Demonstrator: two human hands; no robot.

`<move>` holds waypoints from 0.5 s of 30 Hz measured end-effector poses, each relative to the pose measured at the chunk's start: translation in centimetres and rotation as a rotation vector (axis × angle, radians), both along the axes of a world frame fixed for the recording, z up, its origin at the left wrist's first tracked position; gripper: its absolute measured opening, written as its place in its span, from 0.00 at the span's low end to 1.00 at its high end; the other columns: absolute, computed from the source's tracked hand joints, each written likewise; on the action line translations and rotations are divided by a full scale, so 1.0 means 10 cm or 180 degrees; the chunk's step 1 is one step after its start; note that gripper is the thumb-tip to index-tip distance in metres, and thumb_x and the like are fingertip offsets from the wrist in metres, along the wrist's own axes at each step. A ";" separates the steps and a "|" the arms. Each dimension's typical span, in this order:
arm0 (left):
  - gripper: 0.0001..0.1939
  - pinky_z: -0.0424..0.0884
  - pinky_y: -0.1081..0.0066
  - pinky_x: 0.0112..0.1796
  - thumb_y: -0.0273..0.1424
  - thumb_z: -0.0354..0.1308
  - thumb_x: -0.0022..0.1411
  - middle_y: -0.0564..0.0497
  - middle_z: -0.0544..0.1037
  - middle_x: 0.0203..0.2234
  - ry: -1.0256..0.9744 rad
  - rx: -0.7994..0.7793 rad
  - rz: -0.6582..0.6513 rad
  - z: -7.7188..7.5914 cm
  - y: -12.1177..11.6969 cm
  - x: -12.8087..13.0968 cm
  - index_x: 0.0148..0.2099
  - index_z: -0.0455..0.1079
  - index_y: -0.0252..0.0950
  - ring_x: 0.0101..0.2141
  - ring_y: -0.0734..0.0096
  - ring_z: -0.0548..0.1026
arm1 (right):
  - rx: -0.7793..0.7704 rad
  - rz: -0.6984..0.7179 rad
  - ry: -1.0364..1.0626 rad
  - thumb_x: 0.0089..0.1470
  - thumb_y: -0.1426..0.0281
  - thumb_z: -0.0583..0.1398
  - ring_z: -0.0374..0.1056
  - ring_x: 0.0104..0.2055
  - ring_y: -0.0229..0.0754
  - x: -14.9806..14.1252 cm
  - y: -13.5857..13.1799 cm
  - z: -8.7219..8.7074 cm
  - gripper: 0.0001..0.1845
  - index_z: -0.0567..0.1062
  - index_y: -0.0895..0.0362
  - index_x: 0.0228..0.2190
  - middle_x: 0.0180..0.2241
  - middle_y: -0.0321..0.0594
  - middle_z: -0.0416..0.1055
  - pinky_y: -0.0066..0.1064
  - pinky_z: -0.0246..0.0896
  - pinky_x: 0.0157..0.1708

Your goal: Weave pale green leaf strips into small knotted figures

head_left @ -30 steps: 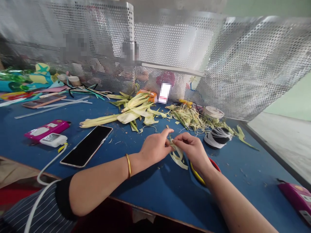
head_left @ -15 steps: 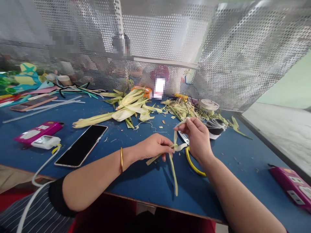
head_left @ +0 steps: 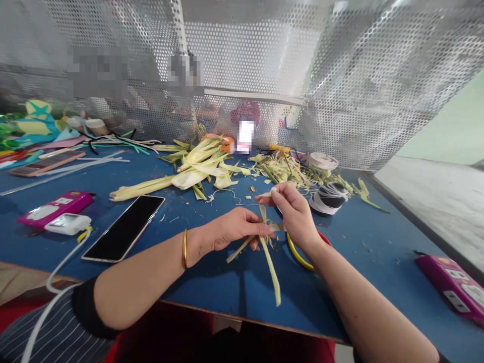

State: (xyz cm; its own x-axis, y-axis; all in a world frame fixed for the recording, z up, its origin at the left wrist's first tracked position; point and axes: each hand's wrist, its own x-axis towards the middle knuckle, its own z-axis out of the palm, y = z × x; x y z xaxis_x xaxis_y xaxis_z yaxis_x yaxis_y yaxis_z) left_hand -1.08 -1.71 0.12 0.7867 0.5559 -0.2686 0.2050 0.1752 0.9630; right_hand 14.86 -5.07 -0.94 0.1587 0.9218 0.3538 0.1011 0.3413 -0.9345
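Above the middle of the blue table, my left hand (head_left: 238, 226) pinches crossed strips of corn husk (head_left: 271, 269) between thumb and fingers. One strip hangs toward the table's front edge, a shorter one points left, and others reach up and right. My right hand (head_left: 295, 209) is closed on the upper end of a husk strip, just right of and above my left hand. Under my right wrist lie scissors with a yellow and red handle (head_left: 298, 256), partly hidden. Beyond my right hand stands a spool of white thread (head_left: 328, 198).
Large corn husks (head_left: 200, 164) and a heap of husk scraps (head_left: 283, 169) lie behind. A dark phone (head_left: 124, 229) and a purple power strip (head_left: 56, 206) with a white charger are at left. Another purple power strip (head_left: 451, 282) sits right. Perforated screen (head_left: 245, 60) stands behind.
My right hand has shifted left with the strip's end, closer above my left hand. The left hand still pinches the crossing. The view has turned slightly.
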 end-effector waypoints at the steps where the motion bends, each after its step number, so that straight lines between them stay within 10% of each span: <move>1: 0.13 0.65 0.73 0.26 0.39 0.69 0.51 0.54 0.72 0.18 0.0047 -0.0006 0.0014 0.00 0.00 0.00 0.28 0.77 0.33 0.20 0.77 0.67 | 0.0010 0.0066 0.0013 0.59 0.58 0.58 0.75 0.41 0.44 -0.01 -0.01 0.00 0.12 0.66 0.52 0.31 0.29 0.37 0.77 0.39 0.67 0.46; 9: 0.10 0.64 0.74 0.24 0.35 0.68 0.51 0.54 0.73 0.20 -0.0074 -0.0326 0.0418 -0.04 0.05 0.00 0.31 0.79 0.33 0.19 0.79 0.68 | -0.0063 -0.0251 -0.0524 0.58 0.57 0.58 0.72 0.35 0.42 0.12 0.04 0.00 0.15 0.68 0.53 0.42 0.30 0.36 0.75 0.34 0.66 0.38; 15: 0.14 0.68 0.73 0.27 0.38 0.71 0.48 0.53 0.73 0.21 -0.0213 -0.0375 0.0905 -0.06 0.14 -0.01 0.31 0.77 0.31 0.19 0.80 0.67 | -0.0575 0.0475 -0.2055 0.58 0.57 0.57 0.67 0.31 0.40 0.32 0.05 0.09 0.17 0.75 0.55 0.27 0.26 0.35 0.73 0.30 0.59 0.33</move>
State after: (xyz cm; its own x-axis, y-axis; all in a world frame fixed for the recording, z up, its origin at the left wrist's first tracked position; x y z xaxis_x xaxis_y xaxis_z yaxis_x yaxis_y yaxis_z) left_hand -1.19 -0.29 -0.52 0.6223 0.7242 -0.2971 0.0687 0.3275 0.9423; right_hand 18.01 -4.59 -0.04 -0.1655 0.9708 0.1735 0.6211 0.2393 -0.7463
